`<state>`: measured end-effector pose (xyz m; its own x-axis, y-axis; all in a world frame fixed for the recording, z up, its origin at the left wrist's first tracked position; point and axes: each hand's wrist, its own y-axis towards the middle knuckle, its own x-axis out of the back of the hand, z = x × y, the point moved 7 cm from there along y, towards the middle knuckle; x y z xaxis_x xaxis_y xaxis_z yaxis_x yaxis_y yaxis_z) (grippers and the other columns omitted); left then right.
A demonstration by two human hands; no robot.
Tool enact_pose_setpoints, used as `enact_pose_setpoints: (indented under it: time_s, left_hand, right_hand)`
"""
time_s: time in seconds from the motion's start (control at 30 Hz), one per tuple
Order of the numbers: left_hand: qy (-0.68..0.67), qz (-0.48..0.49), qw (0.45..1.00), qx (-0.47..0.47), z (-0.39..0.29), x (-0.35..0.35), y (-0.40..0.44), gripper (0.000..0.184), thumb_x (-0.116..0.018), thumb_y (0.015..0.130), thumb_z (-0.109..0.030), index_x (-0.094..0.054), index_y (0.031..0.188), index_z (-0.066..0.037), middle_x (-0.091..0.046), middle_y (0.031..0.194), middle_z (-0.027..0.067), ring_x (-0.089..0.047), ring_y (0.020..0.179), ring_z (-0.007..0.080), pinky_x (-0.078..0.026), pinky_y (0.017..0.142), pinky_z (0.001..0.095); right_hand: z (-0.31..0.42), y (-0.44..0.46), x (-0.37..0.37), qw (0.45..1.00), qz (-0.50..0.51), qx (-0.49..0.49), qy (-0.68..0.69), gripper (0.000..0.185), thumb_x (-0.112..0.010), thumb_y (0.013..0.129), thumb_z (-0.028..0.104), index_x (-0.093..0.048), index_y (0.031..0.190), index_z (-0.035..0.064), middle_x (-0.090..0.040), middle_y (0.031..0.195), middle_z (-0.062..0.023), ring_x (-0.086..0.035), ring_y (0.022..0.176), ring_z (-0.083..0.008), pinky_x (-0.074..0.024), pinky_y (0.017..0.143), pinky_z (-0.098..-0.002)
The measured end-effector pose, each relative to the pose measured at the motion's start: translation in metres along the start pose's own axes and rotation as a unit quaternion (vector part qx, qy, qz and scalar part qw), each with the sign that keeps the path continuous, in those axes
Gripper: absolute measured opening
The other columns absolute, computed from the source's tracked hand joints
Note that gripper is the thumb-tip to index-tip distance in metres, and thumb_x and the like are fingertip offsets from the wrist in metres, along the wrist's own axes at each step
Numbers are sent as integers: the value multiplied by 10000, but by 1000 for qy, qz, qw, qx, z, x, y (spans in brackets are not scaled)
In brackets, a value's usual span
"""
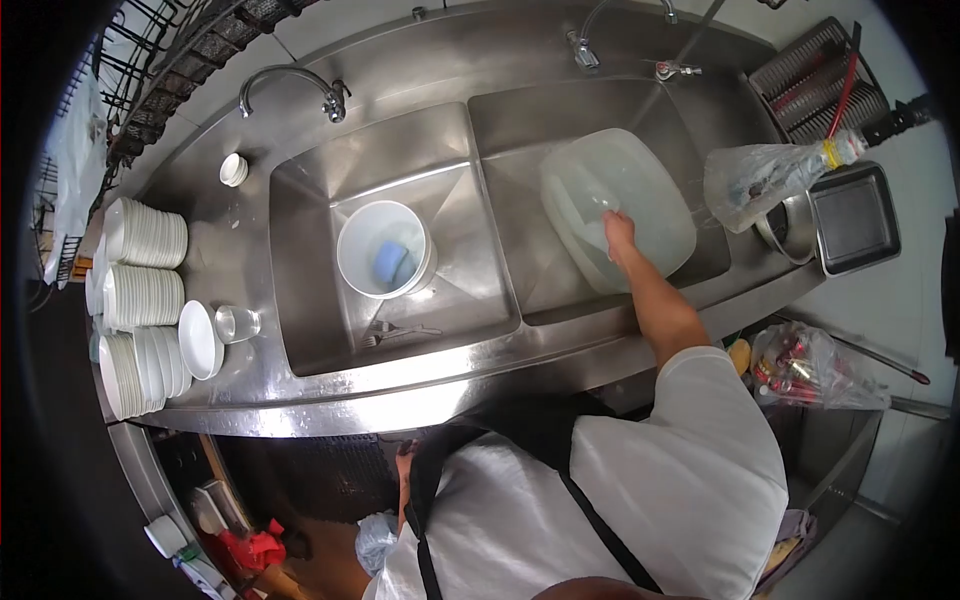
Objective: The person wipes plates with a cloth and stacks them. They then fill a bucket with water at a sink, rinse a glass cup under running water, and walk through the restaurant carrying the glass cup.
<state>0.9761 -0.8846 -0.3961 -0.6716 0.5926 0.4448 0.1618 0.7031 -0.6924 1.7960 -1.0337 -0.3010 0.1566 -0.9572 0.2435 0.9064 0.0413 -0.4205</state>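
Note:
My right hand [619,234] reaches into a pale plastic tub [663,170] in the right basin, and its fingers are closed. At the fingertips is a clear, rounded thing [597,203], perhaps a cup or glass; cloudy water in the tub blurs its shape. Low by my side, beyond the counter's front edge, hangs my left hand [405,458]. Only a small dark part of it shows, and its fingers cannot be made out. In the left basin stands a white bucket [426,262] with a blue sponge or cloth [390,260] in it. Several forks [395,332] lie beside the bucket.
Stacks of white plates [145,240], a white bowl [201,340] and a clear glass [238,323] stand on the left counter. Small white cups [233,170] sit behind. Faucets [335,100] rise along the back. A plastic bag [750,185] and metal tray [856,220] are at right.

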Motion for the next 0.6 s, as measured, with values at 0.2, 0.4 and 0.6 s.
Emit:
enact_pose_setpoints:
  time_s: [0.2, 0.4, 0.6]
  left_hand:
    - [-177, 4, 983, 39, -5, 2, 16, 290, -679, 893, -224, -610, 1098, -31, -631, 845, 48, -581, 690, 148, -465, 597, 293]
    - [-207, -3, 972, 115, -14, 6, 11, 385, -673, 894, -215, -531, 1214, -54, -623, 823, 47, -570, 631, 141, -420, 495, 288]
    - [-135, 6, 987, 85, -25, 20, 14, 369, -682, 891, -206, -543, 1187, -34, -608, 751, 15, -526, 593, 99, -402, 501, 275]
  right_hand:
    - [37, -36, 24, 993, 43, 40, 102, 149, -623, 750, 142, -617, 844, 27, -565, 795, -16, -488, 734, -150, -407, 694, -315]
    - [120, -94, 22, 980, 137, 123, 71, 184, -610, 745, 147, -655, 891, 46, -609, 827, -4, -507, 780, -119, -397, 727, -265]
    - [200, -190, -32, 958, 233, 156, 66, 179, -609, 773, 141, -672, 911, 46, -626, 838, 8, -487, 754, -85, -384, 701, -251]
